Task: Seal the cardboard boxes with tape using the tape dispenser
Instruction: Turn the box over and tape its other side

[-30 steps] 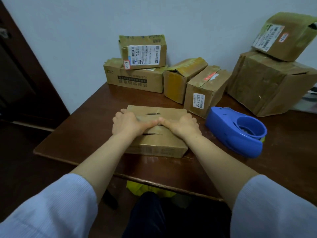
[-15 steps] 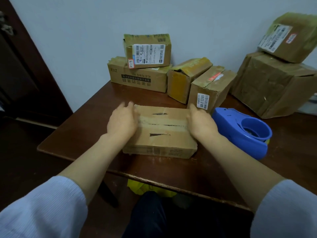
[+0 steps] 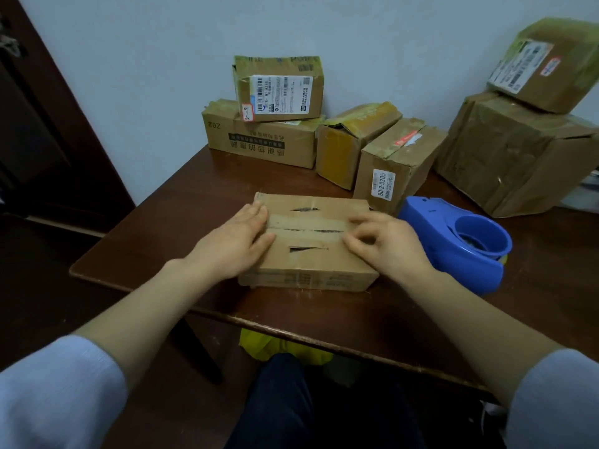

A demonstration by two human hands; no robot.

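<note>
A flat cardboard box [image 3: 308, 234] lies near the front edge of the brown table [image 3: 155, 234]. A strip of tape runs along its top seam, and two slits show in the flaps. My left hand [image 3: 240, 241] rests flat on the box's left end, fingers straight. Over the box's right end my right hand [image 3: 385, 244] has its fingers loosely curled, the tips touching the top and holding nothing. The blue tape dispenser [image 3: 460, 241] lies on the table just right of the box, untouched.
Several cardboard boxes stand along the wall: a stacked pair [image 3: 275, 124] at the back, two tilted ones [image 3: 376, 153] in the middle, a big one with a smaller one on top [image 3: 518, 157] at right. A dark door [image 3: 39, 124] is at left.
Both hands slid apart from the middle of the box to its ends. The right hand's fingers then curled loosely over the right end. The box stayed where it was.
</note>
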